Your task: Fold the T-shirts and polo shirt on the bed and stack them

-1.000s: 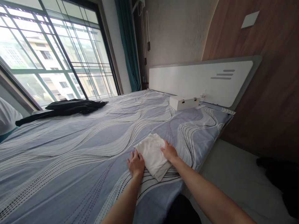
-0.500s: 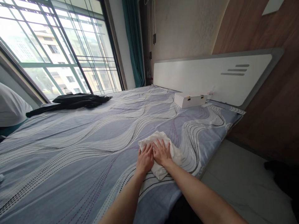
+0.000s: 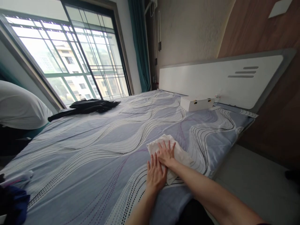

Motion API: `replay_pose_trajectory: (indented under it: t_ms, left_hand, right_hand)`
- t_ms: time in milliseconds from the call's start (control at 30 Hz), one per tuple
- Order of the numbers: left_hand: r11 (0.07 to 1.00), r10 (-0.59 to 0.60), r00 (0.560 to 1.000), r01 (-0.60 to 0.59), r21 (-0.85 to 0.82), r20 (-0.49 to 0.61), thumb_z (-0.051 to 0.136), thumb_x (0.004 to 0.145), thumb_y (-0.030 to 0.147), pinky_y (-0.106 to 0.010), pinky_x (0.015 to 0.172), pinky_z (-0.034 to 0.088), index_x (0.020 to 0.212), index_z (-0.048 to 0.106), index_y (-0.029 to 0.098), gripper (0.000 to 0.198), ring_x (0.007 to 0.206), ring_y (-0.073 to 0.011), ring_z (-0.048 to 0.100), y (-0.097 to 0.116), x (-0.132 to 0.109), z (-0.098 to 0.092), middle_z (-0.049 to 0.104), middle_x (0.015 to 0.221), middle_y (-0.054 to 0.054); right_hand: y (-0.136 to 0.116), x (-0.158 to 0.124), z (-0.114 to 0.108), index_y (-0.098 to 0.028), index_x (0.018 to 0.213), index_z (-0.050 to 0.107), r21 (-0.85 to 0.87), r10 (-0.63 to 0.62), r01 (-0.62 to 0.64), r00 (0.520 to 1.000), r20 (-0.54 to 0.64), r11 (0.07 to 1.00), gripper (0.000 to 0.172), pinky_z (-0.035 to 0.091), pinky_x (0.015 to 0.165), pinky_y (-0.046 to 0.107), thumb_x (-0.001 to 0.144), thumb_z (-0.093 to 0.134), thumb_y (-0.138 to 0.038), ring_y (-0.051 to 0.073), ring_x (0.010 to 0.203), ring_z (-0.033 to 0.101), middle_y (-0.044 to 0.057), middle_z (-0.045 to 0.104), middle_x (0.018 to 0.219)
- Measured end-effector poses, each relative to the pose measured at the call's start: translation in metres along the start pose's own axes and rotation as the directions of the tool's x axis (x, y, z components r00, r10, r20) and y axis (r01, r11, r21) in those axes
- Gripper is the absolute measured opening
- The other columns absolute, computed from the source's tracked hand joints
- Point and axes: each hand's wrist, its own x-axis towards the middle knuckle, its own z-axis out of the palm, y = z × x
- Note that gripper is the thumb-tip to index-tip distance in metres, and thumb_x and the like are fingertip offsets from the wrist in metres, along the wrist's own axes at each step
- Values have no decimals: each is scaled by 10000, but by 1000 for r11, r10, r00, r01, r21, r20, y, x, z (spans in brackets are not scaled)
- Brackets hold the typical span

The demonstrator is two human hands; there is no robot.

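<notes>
Patterned bedsheet (image 3: 93, 178) biggest, then white headboard (image 3: 201, 78). 1 white cloth (image 3: 182, 153) on the sheet, under the hands. Judged partway: compact, apparently folded; right side loose, not yet flat. Left hand (image 3: 156, 176) at cloth's near-left edge, fingers slightly apart; right hand (image 3: 166, 153) pressing palm-down, fingers spread. 0 pinching.

no lettering, brand, number or sign that I can read, reddish marks on the small clear bottle (image 3: 217, 99) by the headboard (image 3: 201, 76) too tiny for me
</notes>
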Motion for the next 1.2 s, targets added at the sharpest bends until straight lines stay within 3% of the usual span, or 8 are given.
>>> replay_pose_trajectory:
  t_ms: [100, 200, 400, 567, 733, 967, 1067, 1200]
  left_hand:
    - [1000, -1, 1000, 1, -6, 18, 324, 978, 536, -549, 1233, 173, 1582, 214, 86, 761, 1535, -337, 121, -1, -9, 4, 194, 1651, -164]
    - [999, -22, 997, 25, -30, 73, 313, 959, 600, -554, 1238, 150, 1590, 189, 95, 817, 1537, -352, 80, -2, -8, 2, 171, 1660, -147]
    - [998, -34, 991, 41, -48, 130, 322, 935, 627, -567, 1239, 122, 1604, 123, 121, 861, 1538, -367, 14, 0, -6, -5, 46, 1679, -106]
    - [996, -44, 989, 55, -69, 140, 343, 918, 624, -582, 1236, 109, 1596, 178, 106, 868, 1535, -383, 19, 4, -5, -9, 58, 1679, -109]
    - [994, -49, 989, 62, -94, 139, 362, 913, 607, -578, 1240, 90, 1588, 202, 84, 869, 1535, -386, 30, 7, -5, -13, 86, 1677, -117]
    - [981, -47, 985, 76, -176, 167, 456, 892, 512, -579, 1238, 127, 1599, 180, 143, 844, 1536, -361, 100, 8, -6, -28, 154, 1672, -97]
    - [982, 48, 978, -8, -191, 203, 411, 941, 422, -524, 1250, 162, 1590, 228, 167, 721, 1532, -298, 177, -9, -30, -43, 196, 1666, -83]
    - [986, 157, 960, -139, -96, 231, 352, 995, 426, -572, 1242, 144, 1581, 261, 264, 614, 1540, -303, 131, -47, -101, -75, 199, 1668, -53]
  right_hand:
    - [-14, 21, 3, -377, 1574, 267, 47, -85, 80, 989, 121, 996, 601, -87, 1124, 723, 994, 301, -531, 360, 1525, 0, -2, 135, 1681]
    - [-17, 42, 6, -371, 1581, 240, 37, -74, 68, 971, 227, 997, 621, -42, 1098, 772, 994, 270, -573, 363, 1525, -20, 3, 124, 1682]
    - [14, 58, 2, -356, 1590, 203, -44, -46, 57, 976, 215, 997, 599, -79, 1125, 715, 1022, 195, -545, 315, 1534, -15, 16, 87, 1687]
    - [29, 47, -2, -318, 1596, 208, -86, -22, 31, 995, 97, 996, 600, -120, 1125, 669, 1031, 252, -515, 335, 1525, -63, 36, 63, 1689]
    - [19, 25, 1, -282, 1599, 213, -90, 32, -29, 999, 25, 996, 602, -4, 1115, 708, 1037, 222, -495, 386, 1512, 28, 84, 98, 1682]
    - [19, -9, 15, -363, 1594, 194, -139, 10, 0, 997, 72, 990, 599, 38, 1163, 659, 1022, 196, -538, 322, 1519, 80, 0, 144, 1679]
    - [21, -10, 18, -361, 1590, 213, -161, 29, -21, 998, 49, 987, 597, 63, 1151, 682, 1021, 191, -538, 325, 1513, 109, 1, 168, 1673]
    - [20, -6, 20, -373, 1577, 253, -175, 55, -49, 998, 25, 983, 568, 84, 1130, 715, 1029, 190, -507, 335, 1504, 151, 9, 214, 1661]
